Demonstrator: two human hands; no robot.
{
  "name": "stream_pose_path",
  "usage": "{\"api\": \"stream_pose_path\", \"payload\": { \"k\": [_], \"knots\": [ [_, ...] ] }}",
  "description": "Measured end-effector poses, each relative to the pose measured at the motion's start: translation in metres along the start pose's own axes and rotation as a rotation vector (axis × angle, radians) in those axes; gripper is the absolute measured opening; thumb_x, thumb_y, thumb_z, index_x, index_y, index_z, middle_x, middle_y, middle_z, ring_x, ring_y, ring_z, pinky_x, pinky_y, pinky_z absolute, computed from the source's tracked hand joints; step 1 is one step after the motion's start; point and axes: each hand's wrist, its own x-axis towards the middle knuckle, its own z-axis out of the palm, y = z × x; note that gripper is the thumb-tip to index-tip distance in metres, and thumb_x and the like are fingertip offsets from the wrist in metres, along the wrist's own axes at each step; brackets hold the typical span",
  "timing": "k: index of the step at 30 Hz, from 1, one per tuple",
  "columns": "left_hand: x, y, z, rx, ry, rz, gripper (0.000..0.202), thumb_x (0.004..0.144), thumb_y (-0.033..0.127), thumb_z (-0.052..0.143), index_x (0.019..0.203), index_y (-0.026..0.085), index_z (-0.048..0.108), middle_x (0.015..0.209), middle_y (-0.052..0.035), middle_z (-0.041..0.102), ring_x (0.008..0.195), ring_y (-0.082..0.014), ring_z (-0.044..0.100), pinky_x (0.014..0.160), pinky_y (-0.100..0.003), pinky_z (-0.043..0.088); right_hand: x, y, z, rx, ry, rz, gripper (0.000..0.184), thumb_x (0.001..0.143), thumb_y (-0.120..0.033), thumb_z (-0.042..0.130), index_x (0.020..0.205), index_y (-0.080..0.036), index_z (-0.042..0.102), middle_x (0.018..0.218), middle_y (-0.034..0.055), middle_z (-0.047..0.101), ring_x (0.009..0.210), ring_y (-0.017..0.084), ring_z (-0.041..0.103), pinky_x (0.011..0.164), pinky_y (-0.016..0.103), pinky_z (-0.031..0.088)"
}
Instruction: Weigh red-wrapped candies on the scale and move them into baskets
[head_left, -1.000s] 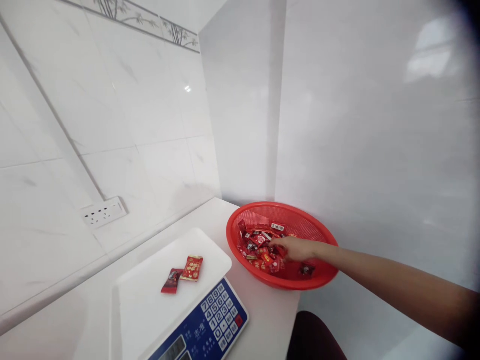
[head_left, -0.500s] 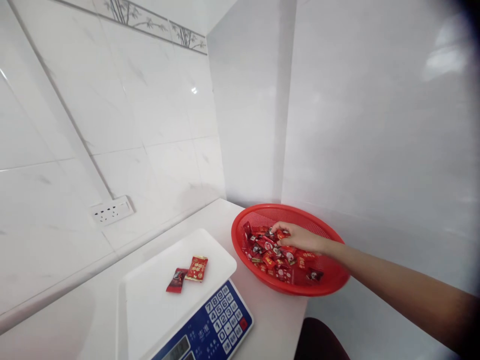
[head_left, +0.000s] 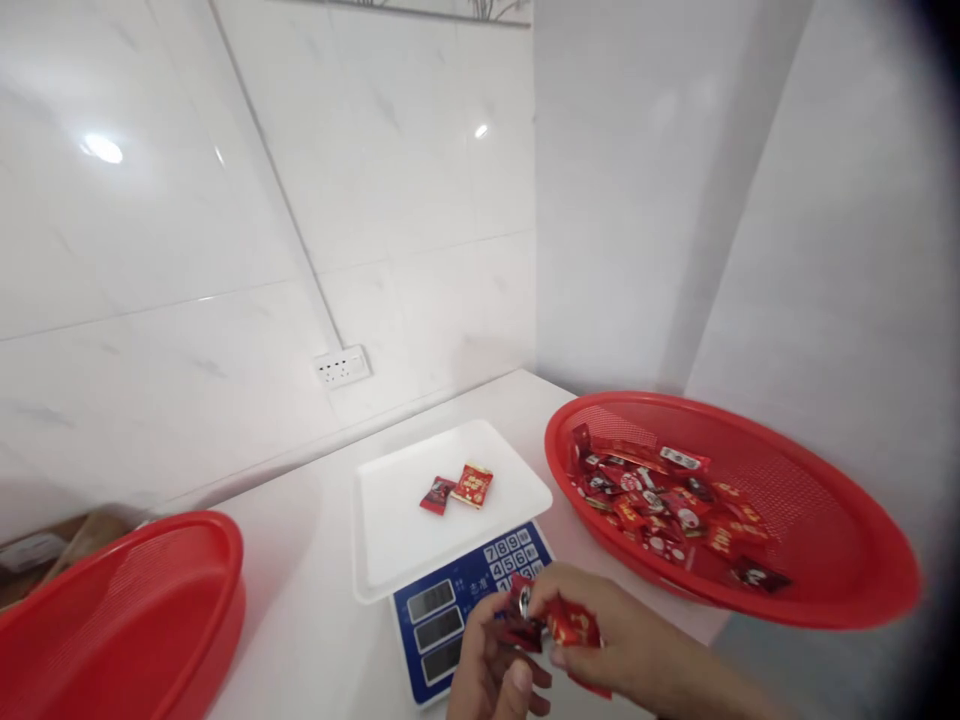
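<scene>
In front of the scale, both hands are close together with red-wrapped candies between them. My left hand (head_left: 487, 665) has its fingers curled against a dark red wrapped candy (head_left: 527, 635). My right hand (head_left: 622, 625) is closed on a bright red candy (head_left: 574, 627) with gold marks, and its fingertips also reach the dark one. On the white pan (head_left: 405, 530) of the digital scale (head_left: 439, 640), a dark red candy and a red-and-gold candy (head_left: 474, 485) lie side by side. Part of the keypad is hidden behind my hands.
At right, a big red mesh basket (head_left: 847, 560) holds many wrapped candies and overhangs the table edge. Another red basket (head_left: 202, 545) stands at the lower left, beside a brown cardboard box (head_left: 37, 555). A wall socket (head_left: 342, 367) is above the white table (head_left: 300, 540).
My right hand has come out of the candy basket holding candy and moved left to the scale's front. My left hand has entered view. The view has turned left, showing the second basket.
</scene>
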Motion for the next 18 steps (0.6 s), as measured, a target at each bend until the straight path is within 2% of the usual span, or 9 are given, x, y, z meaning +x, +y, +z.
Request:
{"api": "stream_pose_path", "payload": {
  "k": [4, 6, 8, 11, 14, 16, 18],
  "knots": [
    [0.0, 0.016, 0.001, 0.045, 0.097, -0.093, 0.056, 0.072, 0.06, 0.057, 0.108, 0.019, 0.047, 0.074, -0.002, 0.063, 0.048, -0.009, 0.056, 0.044, -0.022, 0.044, 0.006, 0.006, 0.031, 0.118, -0.06, -0.041, 0.015, 0.066, -0.01, 0.053, 0.076, -0.019, 0.057, 0.08, -0.0012, 0.058, 0.074, 0.014, 0.056, 0.069, 0.026, 0.045],
    [0.0, 0.022, 0.0, 0.06, 0.137, -0.115, 0.06, 0.07, 0.062, 0.057, 0.108, 0.017, 0.047, 0.067, -0.0007, 0.062, 0.046, -0.0104, 0.056, 0.044, -0.023, 0.043, 0.008, 0.008, 0.036, 0.208, -0.07, -0.043, 0.019, 0.067, -0.011, 0.052, 0.083, -0.019, 0.058, 0.079, -0.0009, 0.059, 0.075, 0.015, 0.058, 0.071, 0.029, 0.046],
    [0.001, 0.027, -0.001, 0.049, 0.14, -0.127, 0.063, 0.069, 0.062, 0.057, 0.11, 0.016, 0.046, 0.059, 0.001, 0.061, 0.046, -0.0114, 0.056, 0.046, -0.024, 0.044, 0.008, 0.012, 0.036, 0.297, -0.067, -0.028, 0.032, 0.069, -0.014, 0.053, 0.1, -0.02, 0.056, 0.082, 0.0001, 0.061, 0.077, 0.017, 0.059, 0.074, 0.032, 0.047],
    [0.005, 0.04, -0.001, 0.05, 0.132, -0.11, 0.056, 0.071, 0.058, 0.06, 0.106, 0.016, 0.05, 0.062, 0.0, 0.063, 0.051, -0.0113, 0.057, 0.051, -0.024, 0.045, 0.007, 0.019, 0.033, 0.358, 0.053, -0.009, 0.048, 0.068, -0.017, 0.057, 0.115, -0.022, 0.049, 0.097, 0.0045, 0.062, 0.085, 0.019, 0.059, 0.078, 0.035, 0.046],
    [0.011, 0.058, -0.002, 0.114, 0.126, -0.071, 0.042, 0.074, 0.053, 0.06, 0.093, 0.016, 0.055, 0.069, -0.0022, 0.065, 0.059, -0.0114, 0.058, 0.058, -0.024, 0.046, 0.003, 0.027, 0.028, 0.407, 0.232, -0.001, 0.044, 0.066, -0.022, 0.061, 0.109, -0.023, 0.054, 0.098, 0.0055, 0.062, 0.081, 0.018, 0.058, 0.071, 0.032, 0.045],
    [0.013, 0.068, -0.003, 0.164, 0.112, -0.069, 0.038, 0.076, 0.052, 0.057, 0.087, 0.015, 0.055, 0.067, -0.0021, 0.064, 0.061, -0.0115, 0.057, 0.06, -0.024, 0.045, 0.0, 0.03, 0.025, 0.47, 0.275, 0.038, 0.04, 0.068, -0.03, 0.062, 0.106, -0.023, 0.056, 0.086, 0.0025, 0.063, 0.066, 0.015, 0.055, 0.06, 0.029, 0.043],
    [0.013, 0.074, -0.002, 0.191, 0.08, -0.084, 0.038, 0.077, 0.053, 0.056, 0.085, 0.015, 0.054, 0.062, -0.0006, 0.062, 0.058, -0.0108, 0.056, 0.059, -0.023, 0.044, -0.002, 0.032, 0.024, 0.508, 0.264, 0.096, 0.038, 0.072, -0.039, 0.06, 0.106, -0.021, 0.056, 0.066, -0.0021, 0.058, 0.052, 0.011, 0.048, 0.052, 0.026, 0.038]
  ]
}}
